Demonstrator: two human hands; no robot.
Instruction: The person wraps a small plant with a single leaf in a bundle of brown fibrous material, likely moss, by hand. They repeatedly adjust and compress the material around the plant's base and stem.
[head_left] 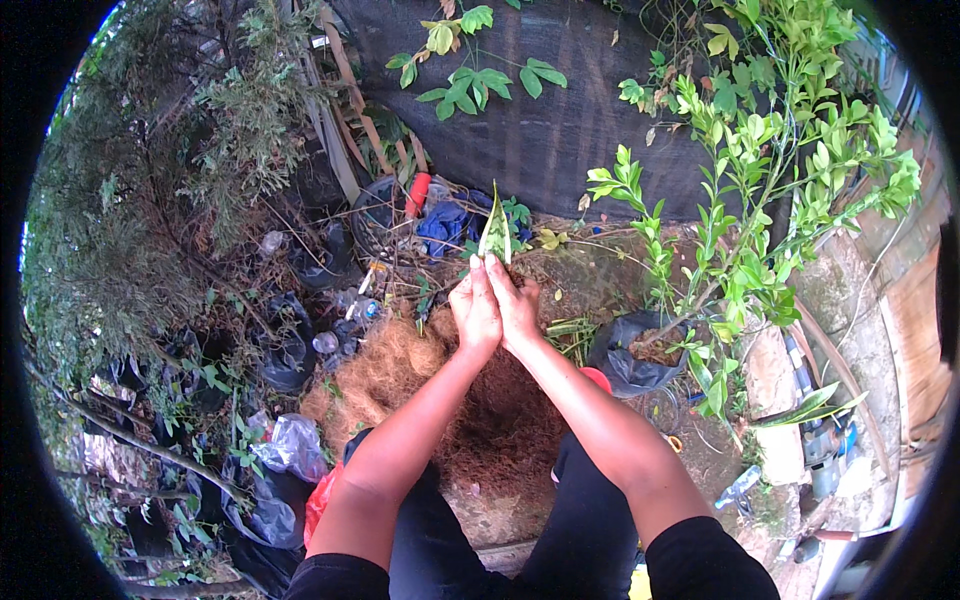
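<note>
Well, a stiff, cream-edged green leaf (495, 235) tapers away just beyond the thumbs, dark, crumbly fibre (510, 400) beneath the forearms. Arms outstretched, left hand (477, 314) and right hand (517, 310) press together, cupped; whether they grip its base, I can't tell.

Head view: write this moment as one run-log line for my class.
left hand: touching right hand; leaf: at both hands; grip: unclear; fibre heap: left of hands
</note>
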